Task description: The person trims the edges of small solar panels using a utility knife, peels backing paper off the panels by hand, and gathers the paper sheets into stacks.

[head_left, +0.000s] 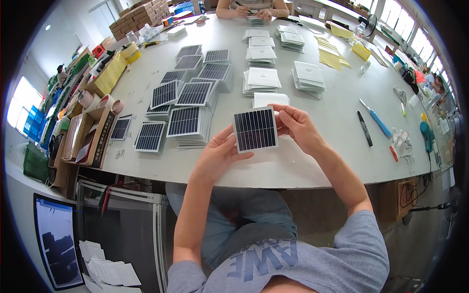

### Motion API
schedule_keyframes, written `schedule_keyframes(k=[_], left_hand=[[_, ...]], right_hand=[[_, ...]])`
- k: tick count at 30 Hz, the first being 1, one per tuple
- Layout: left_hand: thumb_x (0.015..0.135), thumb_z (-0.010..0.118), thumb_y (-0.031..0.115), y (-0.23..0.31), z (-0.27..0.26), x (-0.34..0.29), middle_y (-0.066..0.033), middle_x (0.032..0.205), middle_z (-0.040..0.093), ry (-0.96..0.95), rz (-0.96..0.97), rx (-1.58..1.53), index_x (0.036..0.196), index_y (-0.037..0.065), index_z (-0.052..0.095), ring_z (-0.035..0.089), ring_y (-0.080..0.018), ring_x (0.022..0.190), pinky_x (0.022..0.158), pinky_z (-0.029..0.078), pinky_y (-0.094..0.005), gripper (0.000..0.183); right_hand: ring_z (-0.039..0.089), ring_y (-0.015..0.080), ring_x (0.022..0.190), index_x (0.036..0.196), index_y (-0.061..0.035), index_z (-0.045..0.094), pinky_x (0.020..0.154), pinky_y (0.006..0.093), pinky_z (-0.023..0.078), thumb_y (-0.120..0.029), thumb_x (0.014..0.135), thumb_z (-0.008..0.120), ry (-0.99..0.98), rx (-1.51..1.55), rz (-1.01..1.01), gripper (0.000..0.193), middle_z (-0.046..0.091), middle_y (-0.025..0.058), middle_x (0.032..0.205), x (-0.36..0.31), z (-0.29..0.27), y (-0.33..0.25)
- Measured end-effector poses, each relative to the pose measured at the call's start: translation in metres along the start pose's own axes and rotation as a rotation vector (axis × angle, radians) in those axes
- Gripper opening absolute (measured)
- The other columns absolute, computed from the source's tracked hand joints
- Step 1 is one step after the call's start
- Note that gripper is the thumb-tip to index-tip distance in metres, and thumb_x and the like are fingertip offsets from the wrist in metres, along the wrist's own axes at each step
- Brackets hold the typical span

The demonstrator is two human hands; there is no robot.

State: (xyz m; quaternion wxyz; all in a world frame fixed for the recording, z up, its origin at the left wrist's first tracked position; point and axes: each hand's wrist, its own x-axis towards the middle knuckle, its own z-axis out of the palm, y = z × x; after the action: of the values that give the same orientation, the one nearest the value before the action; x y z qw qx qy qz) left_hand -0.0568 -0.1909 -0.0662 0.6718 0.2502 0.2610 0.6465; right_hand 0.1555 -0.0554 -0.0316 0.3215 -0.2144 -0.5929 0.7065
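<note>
I hold a small square solar panel (255, 129) face up above the near edge of the white table (303, 161). My left hand (219, 154) grips its lower left corner and edge. My right hand (295, 126) pinches its right edge near the top corner. To the left lie stacks of dark solar panels (188, 105) face up. Beyond my hands sit stacks of white-backed panels (264, 78).
A black pen (364, 128), a blue utility knife (376, 118) and small tools lie to the right. Tape rolls (100, 101) and cardboard trays sit at the left edge. Another person's hands (254, 12) work at the far side. Yellow sheets (330, 58) lie far right.
</note>
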Motion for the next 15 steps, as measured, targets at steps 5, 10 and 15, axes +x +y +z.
schedule_keyframes(k=[5, 10, 15], left_hand=[[0.102, 0.044, 0.006, 0.002, -0.002, -0.004, -0.0115, 0.125, 0.063, 0.01, 0.069, -0.003, 0.143, 0.008, 0.045, 0.065, -0.0263, 0.11, 0.092, 0.057, -0.0487, 0.041], [0.102, 0.041, 0.006, 0.004, -0.004, -0.004, -0.011, 0.126, 0.062, -0.02, 0.112, 0.011, 0.145, 0.007, 0.042, 0.064, -0.0254, 0.112, 0.094, 0.056, -0.0457, 0.042], [0.103, 0.042, 0.009, 0.005, -0.004, -0.004, -0.0114, 0.126, 0.061, -0.009, 0.112, 0.021, 0.145, 0.004, 0.04, 0.064, -0.0242, 0.11, 0.092, 0.057, -0.0448, 0.043]], right_hand=[[0.066, 0.0137, 0.087, 0.131, 0.0019, 0.052, 0.076, 0.03, 0.057, -0.016, 0.102, 0.051, -0.17, -0.109, 0.19, 0.033, 0.067, 0.0077, 0.104, -0.011, 0.01, -0.001], [0.066, 0.0154, 0.091, 0.137, 0.0009, 0.046, 0.078, 0.0295, 0.057, -0.005, 0.1, 0.051, -0.302, -0.117, 0.216, 0.038, 0.066, 0.0119, 0.11, -0.015, 0.008, 0.0], [0.065, 0.0161, 0.093, 0.141, 0.0005, 0.043, 0.081, 0.0301, 0.057, -0.002, 0.097, 0.054, -0.328, -0.037, 0.206, 0.045, 0.064, 0.0124, 0.114, -0.015, 0.006, 0.005]])
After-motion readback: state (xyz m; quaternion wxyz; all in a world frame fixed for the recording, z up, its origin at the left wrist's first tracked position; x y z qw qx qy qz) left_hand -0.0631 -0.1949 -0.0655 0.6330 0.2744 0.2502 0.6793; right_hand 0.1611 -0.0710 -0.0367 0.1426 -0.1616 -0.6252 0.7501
